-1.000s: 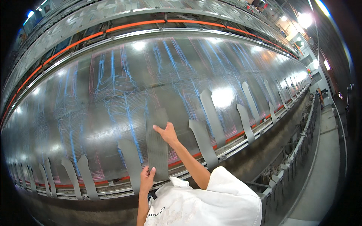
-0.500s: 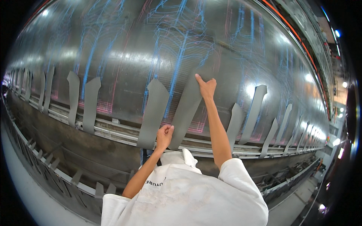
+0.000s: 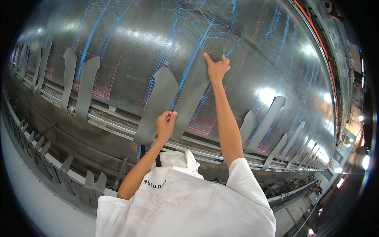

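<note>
My right hand (image 3: 217, 68) is near the top of a long grey strip (image 3: 191, 96), with its thumb on the left side and its fingers at the right edge. The strip leans up across the dark metal surface from its near edge. Low down by the strip's left edge, my left hand (image 3: 166, 125) has its fingertips pinched together, apparently on that edge. Just left of it lies a second grey strip (image 3: 158, 100) with a pointed top, partly covered by the left hand. Blue light lines (image 3: 193, 51) fall across the surface around both strips.
More grey strips stand in pairs along the near edge, to the left (image 3: 87, 87) and right (image 3: 268, 124). A metal rail (image 3: 114, 125) runs along that edge. Below it lies a trough with a row of grey tabs (image 3: 90, 180). An orange-red line (image 3: 316, 33) follows the far right edge.
The view has turned a little. My right hand and the strip under it have moved farther up the surface relative to the neighbouring strip. The left hand stays pinched at its lower edge.
</note>
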`<state>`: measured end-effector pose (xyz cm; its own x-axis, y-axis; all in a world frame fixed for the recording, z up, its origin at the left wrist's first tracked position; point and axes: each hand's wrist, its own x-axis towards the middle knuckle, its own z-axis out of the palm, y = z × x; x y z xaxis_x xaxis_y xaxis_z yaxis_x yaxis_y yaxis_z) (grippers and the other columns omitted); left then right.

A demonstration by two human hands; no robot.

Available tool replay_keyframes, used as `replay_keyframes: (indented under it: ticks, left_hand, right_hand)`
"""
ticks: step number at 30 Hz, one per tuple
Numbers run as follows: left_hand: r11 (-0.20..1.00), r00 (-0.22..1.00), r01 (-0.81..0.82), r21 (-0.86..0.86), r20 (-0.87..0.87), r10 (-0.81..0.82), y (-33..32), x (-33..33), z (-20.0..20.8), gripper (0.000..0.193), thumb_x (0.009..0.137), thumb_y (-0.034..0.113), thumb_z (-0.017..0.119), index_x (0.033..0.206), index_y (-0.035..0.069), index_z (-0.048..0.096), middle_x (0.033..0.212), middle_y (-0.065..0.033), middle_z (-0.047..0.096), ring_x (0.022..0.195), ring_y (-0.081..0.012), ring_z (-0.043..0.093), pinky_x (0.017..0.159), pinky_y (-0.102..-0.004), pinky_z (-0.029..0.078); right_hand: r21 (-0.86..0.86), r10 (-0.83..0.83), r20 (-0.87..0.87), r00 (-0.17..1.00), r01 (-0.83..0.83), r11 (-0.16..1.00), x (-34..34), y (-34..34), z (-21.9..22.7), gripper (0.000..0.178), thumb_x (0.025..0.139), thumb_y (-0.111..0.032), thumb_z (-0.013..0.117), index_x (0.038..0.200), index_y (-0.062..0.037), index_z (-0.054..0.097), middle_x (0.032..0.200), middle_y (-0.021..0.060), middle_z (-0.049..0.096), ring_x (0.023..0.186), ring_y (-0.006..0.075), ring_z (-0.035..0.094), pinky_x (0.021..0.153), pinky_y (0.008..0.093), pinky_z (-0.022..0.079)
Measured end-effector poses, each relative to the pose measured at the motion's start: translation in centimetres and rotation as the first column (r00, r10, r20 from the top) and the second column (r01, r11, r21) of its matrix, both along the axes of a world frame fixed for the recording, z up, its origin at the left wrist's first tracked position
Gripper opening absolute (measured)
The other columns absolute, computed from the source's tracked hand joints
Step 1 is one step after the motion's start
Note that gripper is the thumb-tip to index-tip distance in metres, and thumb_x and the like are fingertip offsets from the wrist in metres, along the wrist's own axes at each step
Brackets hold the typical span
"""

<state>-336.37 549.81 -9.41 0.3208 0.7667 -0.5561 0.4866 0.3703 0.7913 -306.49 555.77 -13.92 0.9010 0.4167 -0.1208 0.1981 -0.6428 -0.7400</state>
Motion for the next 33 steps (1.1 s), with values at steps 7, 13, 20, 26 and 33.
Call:
replay_keyframes:
  ticks: [7, 13, 20, 26, 33]
  left_hand:
    - [0.999, 1.0, -0.018, -0.034, -0.009, 0.017, 0.6, 0.3, -0.3, 0.028, 0.097, 0.023, 0.067, 0.085, -0.002, 0.066, 0.063, 0.0067, 0.052, 0.059, -0.0016, 0.039, 0.051, -0.024, 0.03]
    - [0.999, 1.0, -0.019, -0.031, -0.016, 0.019, 0.7, 0.2, -0.2, 0.03, 0.097, 0.025, 0.067, 0.085, -0.002, 0.066, 0.063, 0.0068, 0.051, 0.058, -0.0014, 0.039, 0.051, -0.024, 0.03]
    - [0.997, 1.0, -0.014, -0.081, -0.023, 0.012, 1.1, 0.3, 0.3, 0.03, 0.098, 0.025, 0.066, 0.084, -0.001, 0.066, 0.062, 0.007, 0.05, 0.058, -0.0017, 0.038, 0.051, -0.0239, 0.029]
    - [0.998, 0.998, -0.042, -0.037, -0.041, 0.041, 1.0, 0.3, 0.6, 0.031, 0.095, 0.027, 0.07, 0.083, -0.001, 0.068, 0.06, 0.0065, 0.051, 0.057, -0.0027, 0.04, 0.051, -0.0247, 0.031]
    - [0.996, 0.982, -0.089, 0.007, -0.169, 0.089, -0.4, -1.5, 0.7, 0.035, 0.09, 0.032, 0.076, 0.08, -0.002, 0.071, 0.059, 0.0026, 0.059, 0.055, -0.0038, 0.047, 0.05, -0.0257, 0.036]
  right_hand:
    - [0.062, -0.052, 0.065, 0.997, 0.048, 0.997, 0.3, 0.5, -2.1, 0.08, 0.07, -0.047, 0.086, 0.115, 0.0139, 0.061, 0.104, 0.0227, 0.054, 0.103, 0.0373, 0.048, 0.095, 0.0522, 0.034]
    - [0.078, -0.076, 0.071, 0.995, 0.071, 0.994, -0.1, 0.7, -1.2, 0.06, 0.07, -0.044, 0.086, 0.099, 0.0035, 0.065, 0.096, 0.0199, 0.056, 0.102, 0.0339, 0.048, 0.093, 0.0473, 0.032]
    - [0.083, -0.073, 0.14, 0.987, 0.062, 0.995, -0.2, 0.6, -1.2, 0.056, 0.071, -0.044, 0.085, 0.096, 0.0017, 0.064, 0.093, 0.0176, 0.056, 0.1, 0.033, 0.049, 0.094, 0.0468, 0.031]
    - [-0.027, -0.023, 0.247, 0.969, 0.031, 0.999, -0.6, 0.9, -1.1, 0.064, 0.071, -0.046, 0.085, 0.102, 0.0054, 0.063, 0.094, 0.0181, 0.058, 0.1, 0.0332, 0.051, 0.094, 0.0463, 0.032]
    - [-0.037, 0.003, 0.257, 0.966, 0.007, 0.999, -0.3, 0.8, -1.2, 0.063, 0.071, -0.048, 0.084, 0.101, 0.004, 0.065, 0.094, 0.018, 0.061, 0.1, 0.0339, 0.053, 0.095, 0.0462, 0.032]
